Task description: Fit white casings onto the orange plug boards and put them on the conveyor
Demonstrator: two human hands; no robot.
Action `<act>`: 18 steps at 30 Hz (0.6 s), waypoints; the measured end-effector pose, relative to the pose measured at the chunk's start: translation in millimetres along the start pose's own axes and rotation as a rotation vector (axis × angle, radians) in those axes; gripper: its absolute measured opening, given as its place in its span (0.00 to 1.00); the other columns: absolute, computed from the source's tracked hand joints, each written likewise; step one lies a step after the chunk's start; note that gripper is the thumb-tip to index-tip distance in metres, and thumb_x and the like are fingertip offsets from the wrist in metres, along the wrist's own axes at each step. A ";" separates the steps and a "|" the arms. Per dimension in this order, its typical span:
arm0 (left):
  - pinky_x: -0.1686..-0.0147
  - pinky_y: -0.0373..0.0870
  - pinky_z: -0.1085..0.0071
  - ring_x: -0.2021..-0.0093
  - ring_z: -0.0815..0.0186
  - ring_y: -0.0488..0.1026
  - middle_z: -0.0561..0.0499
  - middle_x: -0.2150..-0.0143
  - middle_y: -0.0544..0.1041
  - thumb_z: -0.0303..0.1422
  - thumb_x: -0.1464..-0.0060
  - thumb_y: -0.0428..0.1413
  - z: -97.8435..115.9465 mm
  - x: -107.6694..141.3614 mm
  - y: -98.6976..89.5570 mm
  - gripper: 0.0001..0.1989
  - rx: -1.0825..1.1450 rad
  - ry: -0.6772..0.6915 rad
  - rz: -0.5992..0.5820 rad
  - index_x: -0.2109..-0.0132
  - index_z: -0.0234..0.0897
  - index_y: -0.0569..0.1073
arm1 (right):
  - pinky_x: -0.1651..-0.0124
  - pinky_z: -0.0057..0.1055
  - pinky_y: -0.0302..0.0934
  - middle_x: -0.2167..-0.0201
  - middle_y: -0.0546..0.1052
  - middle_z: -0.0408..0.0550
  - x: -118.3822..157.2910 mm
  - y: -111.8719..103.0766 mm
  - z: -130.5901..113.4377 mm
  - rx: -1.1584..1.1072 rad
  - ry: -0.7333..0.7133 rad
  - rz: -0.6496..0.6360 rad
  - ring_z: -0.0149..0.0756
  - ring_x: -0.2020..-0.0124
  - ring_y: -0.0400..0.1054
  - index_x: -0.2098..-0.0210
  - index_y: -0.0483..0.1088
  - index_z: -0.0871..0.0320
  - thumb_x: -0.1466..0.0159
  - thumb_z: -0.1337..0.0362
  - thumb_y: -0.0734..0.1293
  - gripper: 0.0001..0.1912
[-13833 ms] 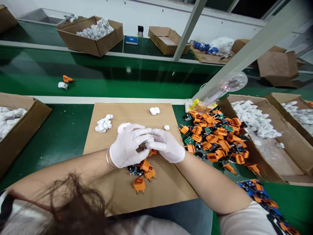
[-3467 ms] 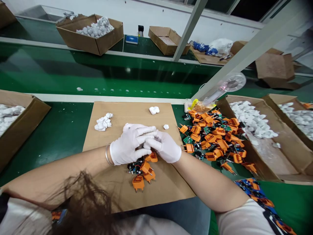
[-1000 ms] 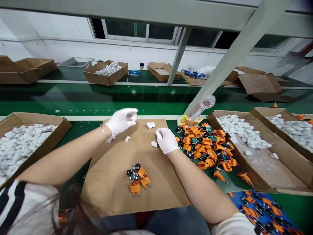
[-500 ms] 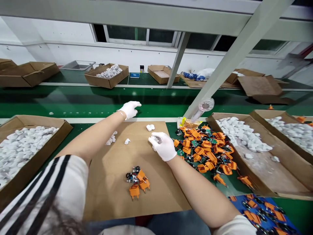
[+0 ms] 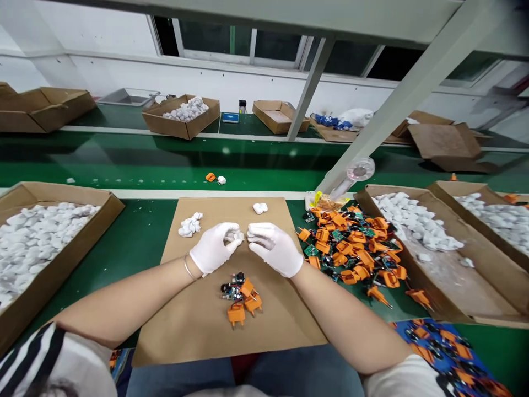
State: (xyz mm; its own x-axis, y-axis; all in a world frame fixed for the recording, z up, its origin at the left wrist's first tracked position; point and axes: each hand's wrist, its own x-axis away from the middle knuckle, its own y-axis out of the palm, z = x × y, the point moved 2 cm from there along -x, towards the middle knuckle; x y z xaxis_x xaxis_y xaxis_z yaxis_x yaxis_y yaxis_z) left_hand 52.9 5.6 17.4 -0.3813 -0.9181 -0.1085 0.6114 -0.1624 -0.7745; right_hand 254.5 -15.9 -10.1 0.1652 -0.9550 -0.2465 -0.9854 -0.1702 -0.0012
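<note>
My left hand (image 5: 217, 247), in a white glove, curls its fingers round a small white lump over the cardboard sheet (image 5: 185, 331). Just to its right, my right hand (image 5: 276, 248), gloved too, has bent fingers; anything inside them is hidden. A white lump (image 5: 260, 208) lies beyond my right hand, and a small cluster of white pieces (image 5: 190, 225) lies beyond my left. Nearer my body, several orange plugs (image 5: 236, 314) with small circuit boards (image 5: 232, 287) rest on the cardboard. An orange piece (image 5: 210, 177) and a white piece (image 5: 221, 180) sit on the green belt.
At the left stands a box of white pieces (image 5: 118, 212). To the right are a heap of orange plugs (image 5: 357, 253), a transparent fan-like object (image 5: 361, 169) and a box of white pieces (image 5: 491, 292). A slanted metal post (image 5: 384, 110) rises behind the heap.
My left hand has come back from the green belt to beside my right hand. An orange piece and a white piece now show on the belt. The view has shifted slightly.
</note>
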 end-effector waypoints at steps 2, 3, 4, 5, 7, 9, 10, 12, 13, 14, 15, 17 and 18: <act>0.54 0.82 0.64 0.60 0.59 0.83 0.47 0.57 0.85 0.34 0.40 0.58 -2.1 4.4 3.5 0.10 0.078 0.032 0.040 0.51 0.40 0.75 | 0.44 0.42 0.79 0.47 0.80 0.51 0.9 1.2 3.7 -0.020 0.017 -0.034 0.44 0.50 0.80 0.55 0.84 0.47 0.45 0.63 0.81 0.18; 0.55 0.82 0.63 0.62 0.59 0.83 0.48 0.59 0.84 0.35 0.42 0.60 -3.6 6.8 4.3 0.10 0.103 0.046 0.058 0.53 0.40 0.75 | 0.43 0.42 0.79 0.48 0.80 0.51 1.3 2.1 5.1 -0.026 0.037 -0.041 0.45 0.49 0.80 0.55 0.84 0.47 0.46 0.62 0.82 0.19; 0.56 0.82 0.62 0.63 0.60 0.82 0.49 0.60 0.84 0.34 0.43 0.62 -5.1 9.0 4.7 0.10 0.121 0.067 0.079 0.55 0.41 0.75 | 0.43 0.43 0.79 0.48 0.80 0.50 1.8 3.2 6.1 -0.032 0.061 -0.037 0.46 0.49 0.81 0.55 0.85 0.47 0.47 0.61 0.83 0.20; 0.57 0.82 0.63 0.65 0.61 0.81 0.50 0.61 0.83 0.34 0.44 0.63 -6.5 10.9 5.0 0.09 0.133 0.098 0.098 0.56 0.41 0.75 | 0.42 0.43 0.79 0.48 0.80 0.50 2.3 4.5 6.6 -0.038 0.092 -0.024 0.46 0.49 0.81 0.55 0.85 0.47 0.48 0.61 0.83 0.20; 0.59 0.82 0.64 0.66 0.62 0.81 0.51 0.63 0.83 0.30 0.45 0.63 -8.0 13.5 6.0 0.07 0.143 0.195 0.134 0.59 0.41 0.75 | 0.43 0.43 0.79 0.49 0.81 0.49 3.7 8.2 5.8 -0.072 0.171 0.004 0.45 0.51 0.81 0.57 0.85 0.47 0.51 0.60 0.85 0.21; 0.60 0.82 0.66 0.66 0.64 0.81 0.52 0.64 0.83 0.26 0.45 0.62 -7.7 15.4 8.0 0.08 0.147 0.322 0.169 0.59 0.41 0.75 | 0.43 0.42 0.79 0.52 0.82 0.48 5.4 13.0 2.9 -0.122 0.257 0.008 0.44 0.52 0.82 0.59 0.86 0.48 0.51 0.59 0.85 0.20; 0.60 0.82 0.66 0.66 0.64 0.81 0.52 0.63 0.83 0.25 0.45 0.61 -7.2 16.3 9.1 0.09 0.152 0.376 0.184 0.58 0.42 0.75 | 0.44 0.43 0.79 0.54 0.83 0.47 6.1 15.3 1.0 -0.149 0.291 0.003 0.43 0.53 0.82 0.60 0.86 0.48 0.50 0.59 0.85 0.18; 0.62 0.82 0.66 0.66 0.65 0.81 0.52 0.63 0.83 0.25 0.43 0.60 -5.4 18.6 10.9 0.09 0.173 0.456 0.217 0.57 0.43 0.74 | 0.45 0.43 0.80 0.57 0.85 0.46 6.4 18.1 -3.0 -0.191 0.325 0.010 0.43 0.55 0.82 0.62 0.85 0.49 0.50 0.58 0.84 0.16; 0.63 0.82 0.66 0.67 0.64 0.81 0.52 0.63 0.83 0.25 0.41 0.60 -4.4 19.8 11.3 0.09 0.185 0.474 0.228 0.56 0.43 0.73 | 0.46 0.42 0.80 0.58 0.85 0.46 5.8 17.9 -4.7 -0.195 0.319 0.029 0.42 0.55 0.82 0.63 0.85 0.50 0.50 0.59 0.84 0.15; 0.64 0.82 0.66 0.67 0.64 0.81 0.52 0.63 0.83 0.26 0.41 0.59 -3.7 20.8 11.2 0.08 0.198 0.473 0.234 0.56 0.43 0.73 | 0.47 0.41 0.80 0.59 0.86 0.46 4.8 16.6 -6.1 -0.187 0.301 0.064 0.41 0.56 0.82 0.65 0.85 0.51 0.51 0.59 0.84 0.14; 0.64 0.82 0.66 0.67 0.64 0.81 0.52 0.63 0.83 0.26 0.40 0.59 -3.2 21.3 10.5 0.09 0.208 0.458 0.232 0.56 0.44 0.73 | 0.48 0.40 0.80 0.59 0.86 0.47 3.3 14.3 -7.2 -0.172 0.278 0.111 0.40 0.57 0.82 0.66 0.85 0.51 0.51 0.60 0.84 0.14; 0.63 0.82 0.65 0.67 0.64 0.80 0.51 0.63 0.83 0.26 0.39 0.58 -3.5 20.3 7.1 0.08 0.200 0.412 0.238 0.55 0.43 0.73 | 0.49 0.39 0.79 0.59 0.86 0.47 -0.2 7.7 -9.0 -0.156 0.224 0.227 0.38 0.59 0.81 0.66 0.84 0.53 0.51 0.60 0.84 0.14; 0.61 0.82 0.64 0.66 0.63 0.81 0.50 0.63 0.83 0.26 0.39 0.57 -4.5 18.3 4.7 0.07 0.165 0.378 0.240 0.55 0.42 0.74 | 0.49 0.38 0.78 0.59 0.86 0.47 -2.0 4.2 -10.0 -0.164 0.199 0.285 0.37 0.60 0.81 0.66 0.83 0.53 0.51 0.61 0.84 0.15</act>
State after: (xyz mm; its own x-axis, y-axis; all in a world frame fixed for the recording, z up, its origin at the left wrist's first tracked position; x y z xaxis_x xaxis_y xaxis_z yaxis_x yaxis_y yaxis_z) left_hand 45.7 -10.3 9.0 -0.4232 -0.7454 -0.5151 0.8032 -0.0456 -0.5939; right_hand 250.5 -17.1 0.1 -0.0941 -0.9953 -0.0219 -0.9760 0.0878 0.1994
